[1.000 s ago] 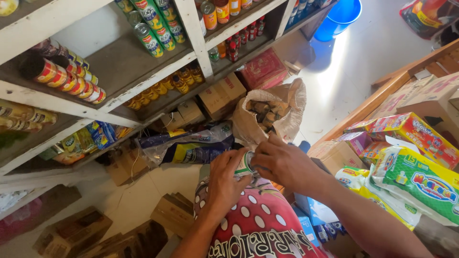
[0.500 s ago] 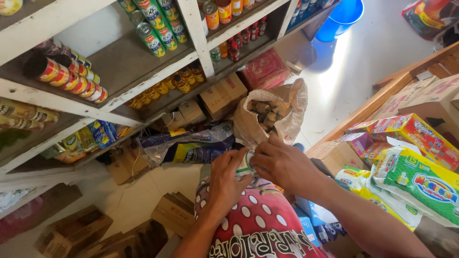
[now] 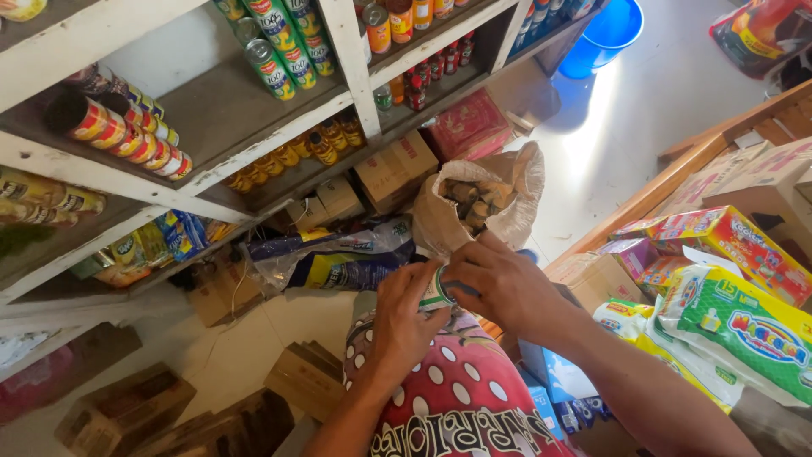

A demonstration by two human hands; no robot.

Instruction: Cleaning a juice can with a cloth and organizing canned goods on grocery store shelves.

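White-painted shelves (image 3: 152, 173) fill the upper left of the frame, carrying rows of tins (image 3: 127, 135) on their sides and green cans (image 3: 283, 55) further right. Low at the left, brown cardboard boxes (image 3: 118, 415) sit on the pale floor (image 3: 245, 347), leaving only a narrow strip of bare tile there.

At centre, the left hand (image 3: 402, 326) is curled closed around a small green-and-white can (image 3: 437, 290), held over a red spotted cloth (image 3: 457, 398). The right hand (image 3: 499, 283) closes on the can's other side, fingers bent over its end. With both hands on so small a thing, a firm wrap from the left while the right works the end looks like the steady way to manage it, kept close above the cloth.

Just beyond the hands an open sack (image 3: 482, 203) stands with lumpy goods showing in its mouth. Right of it, the brightest open floor runs toward a blue bucket (image 3: 611, 34) at the top. Colourful packets (image 3: 736, 322) crowd the right edge, so elbow room there is tight.
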